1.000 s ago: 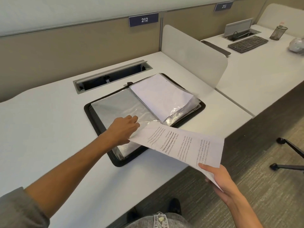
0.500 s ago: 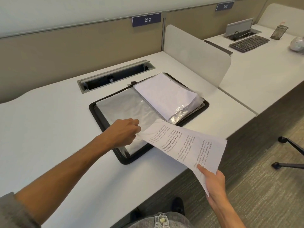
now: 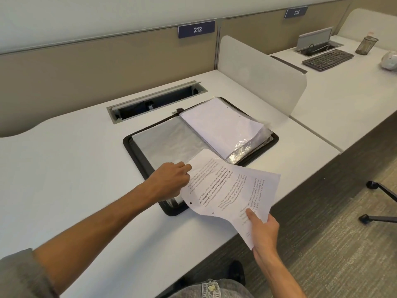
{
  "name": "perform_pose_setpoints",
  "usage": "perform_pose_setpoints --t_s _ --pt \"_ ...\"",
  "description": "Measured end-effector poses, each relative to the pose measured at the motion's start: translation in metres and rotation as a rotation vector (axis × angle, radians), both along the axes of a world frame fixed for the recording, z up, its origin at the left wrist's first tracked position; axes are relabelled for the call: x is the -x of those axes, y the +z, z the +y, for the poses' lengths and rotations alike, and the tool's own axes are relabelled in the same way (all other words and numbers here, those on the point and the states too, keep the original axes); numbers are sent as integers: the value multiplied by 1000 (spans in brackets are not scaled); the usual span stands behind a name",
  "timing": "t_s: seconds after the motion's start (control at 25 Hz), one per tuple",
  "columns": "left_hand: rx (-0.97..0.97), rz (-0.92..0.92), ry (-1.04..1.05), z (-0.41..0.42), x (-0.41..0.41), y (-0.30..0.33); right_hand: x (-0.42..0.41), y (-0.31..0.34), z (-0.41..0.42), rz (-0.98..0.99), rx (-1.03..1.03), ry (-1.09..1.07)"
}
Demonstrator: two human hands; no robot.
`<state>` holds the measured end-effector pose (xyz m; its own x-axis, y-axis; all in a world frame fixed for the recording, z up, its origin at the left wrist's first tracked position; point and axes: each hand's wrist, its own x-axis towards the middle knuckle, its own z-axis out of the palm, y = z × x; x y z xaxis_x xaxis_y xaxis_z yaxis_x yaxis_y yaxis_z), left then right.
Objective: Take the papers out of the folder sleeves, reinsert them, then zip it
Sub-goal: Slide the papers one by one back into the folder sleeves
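- An open-plan office, with one long white counter (image 3: 64, 168) split into numbered seats.
- Blue number plates, 212 (image 3: 196, 29) and 213 (image 3: 296, 12), sit on the tan partition wall (image 3: 86, 61).
- A frosted divider panel (image 3: 257, 78) separates neighbouring places.
- Cable hatches (image 3: 156, 100) are set into the counter.
- A keyboard (image 3: 327, 60) and mesh pen cup (image 3: 366, 45) lie at the next seat.
- Grey carpet (image 3: 343, 244) and a chair base (image 3: 382, 201).

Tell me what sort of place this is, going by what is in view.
Most likely a shared open-plan office: numbered desk signs, 212 and 213, on the partition wall, a white divider between adjoining desks, and a keyboard beside a mesh pen cup at the next desk.
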<state>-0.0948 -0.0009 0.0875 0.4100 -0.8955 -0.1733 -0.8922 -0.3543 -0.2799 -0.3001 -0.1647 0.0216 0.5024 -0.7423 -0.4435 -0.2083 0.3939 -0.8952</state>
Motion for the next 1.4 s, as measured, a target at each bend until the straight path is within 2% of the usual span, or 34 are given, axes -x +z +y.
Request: perform_pose_setpoints --t_s 0.24,0.56,0.88,1.2,1.4 --pt "-31 -80 55 4 -10 -3 8 1 3 16 -9 -28" --pt "-79 -100 128 -1 -6 -13 23 -9 14 15 -140 -201" --pt "-66 -71 187 -7 -4 -5 17 -14 20 -120 -370 -122" --pt "-64 46 237 -6 2 4 18 -23 23 -110 -375 -174" --pt "-101 33 252 -12 1 5 20 -22 5 -81 -413 3"
